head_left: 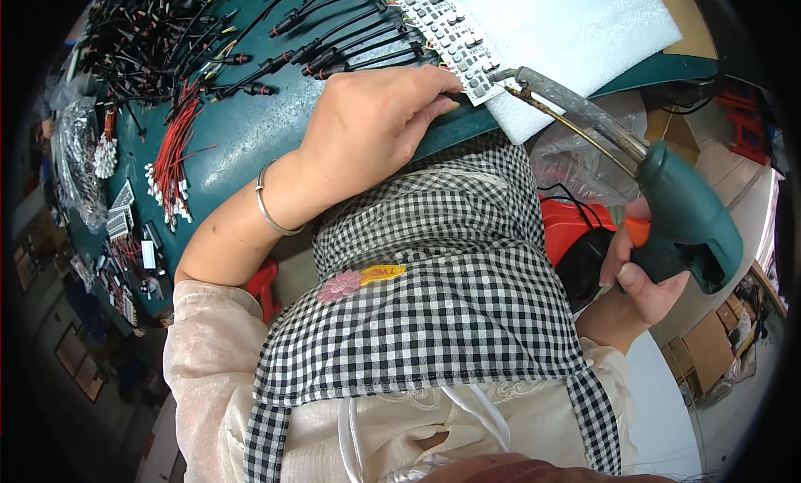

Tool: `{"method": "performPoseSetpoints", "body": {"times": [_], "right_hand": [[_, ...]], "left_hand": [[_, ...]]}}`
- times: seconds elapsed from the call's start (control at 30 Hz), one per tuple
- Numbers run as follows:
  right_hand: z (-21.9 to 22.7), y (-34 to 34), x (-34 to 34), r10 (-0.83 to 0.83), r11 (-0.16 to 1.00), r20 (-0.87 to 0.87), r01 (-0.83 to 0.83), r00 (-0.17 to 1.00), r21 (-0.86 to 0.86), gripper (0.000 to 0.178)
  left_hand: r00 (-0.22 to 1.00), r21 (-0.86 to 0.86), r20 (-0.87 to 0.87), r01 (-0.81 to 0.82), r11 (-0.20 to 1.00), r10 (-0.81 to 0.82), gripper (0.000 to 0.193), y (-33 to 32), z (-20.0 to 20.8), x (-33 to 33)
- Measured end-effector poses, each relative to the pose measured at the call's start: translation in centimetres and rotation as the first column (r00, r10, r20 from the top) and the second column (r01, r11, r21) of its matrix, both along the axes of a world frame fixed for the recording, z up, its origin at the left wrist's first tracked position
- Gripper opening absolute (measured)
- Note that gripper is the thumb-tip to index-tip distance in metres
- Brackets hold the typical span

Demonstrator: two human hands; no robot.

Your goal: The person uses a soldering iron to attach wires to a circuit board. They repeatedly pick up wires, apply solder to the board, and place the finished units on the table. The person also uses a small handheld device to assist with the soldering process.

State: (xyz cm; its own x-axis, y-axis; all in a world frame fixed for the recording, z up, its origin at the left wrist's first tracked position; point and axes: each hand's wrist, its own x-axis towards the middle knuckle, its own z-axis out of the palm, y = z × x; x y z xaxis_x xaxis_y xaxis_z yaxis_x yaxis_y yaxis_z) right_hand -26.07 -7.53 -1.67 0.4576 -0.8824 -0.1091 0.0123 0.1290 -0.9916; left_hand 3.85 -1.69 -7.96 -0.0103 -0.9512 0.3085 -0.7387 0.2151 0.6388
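Observation:
My right hand (638,274) is wrapped round the handle of a green soldering gun (688,208) with an orange trigger. Its long metal barrel and a thin brass-coloured feed tube (576,128) reach up to the left. The tip touches or hovers just over the near end of a white circuit board strip (467,53); I cannot tell which. At that same end, my left hand (375,120) is closed in a pinch on what looks like a black cable, mostly hidden by the fingers. Several black cables with connectors (334,53) run to the strip's left edge.
A white foam sheet (576,32) lies under the strip on the green table (259,133). Farther left are a heap of black cables (150,41), red wires with white plugs (175,149) and a clear plastic bag (79,158). Cardboard boxes (709,354) stand at right.

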Motion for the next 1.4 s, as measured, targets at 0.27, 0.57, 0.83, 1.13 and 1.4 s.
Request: {"method": "performPoseSetpoints", "body": {"times": [0.27, 0.57, 0.83, 1.13, 1.4], "right_hand": [[-0.5, 0.8, 0.3, -0.083, 0.996, -0.015, 0.082, 0.996, -0.047, 0.065], [0.5, 1.5, -0.1, -0.096, 0.983, -0.09, 0.108, 0.991, 0.145, 0.058], [-1.7, 1.0, 0.2, -0.057, 0.997, 0.004, 0.057, 0.998, -0.049, 0.058], [-1.4, 1.0, -0.3, -0.019, 0.999, -0.08, 0.021, 0.997, 0.029, 0.055], [-0.2, 1.1, 0.0, -0.066, 0.994, -0.178, 0.081, 0.982, 0.077, 0.049]], "left_hand": [[0.993, -0.054, 0.094, 0.082, 0.995, -0.077, 0.028, -0.3, -0.3, 0.5], [0.99, -0.077, 0.1, 0.108, 0.991, -0.1, 0.03, -0.8, -0.4, 0.6], [0.979, -0.115, 0.185, 0.108, 0.987, -0.085, 0.03, -0.4, -0.3, 0.4], [0.977, -0.161, 0.201, 0.105, 0.981, -0.071, 0.028, -0.4, -0.6, 0.2], [0.971, -0.183, 0.229, 0.109, 0.977, -0.065, 0.027, -0.4, -0.7, 0.1]]}}
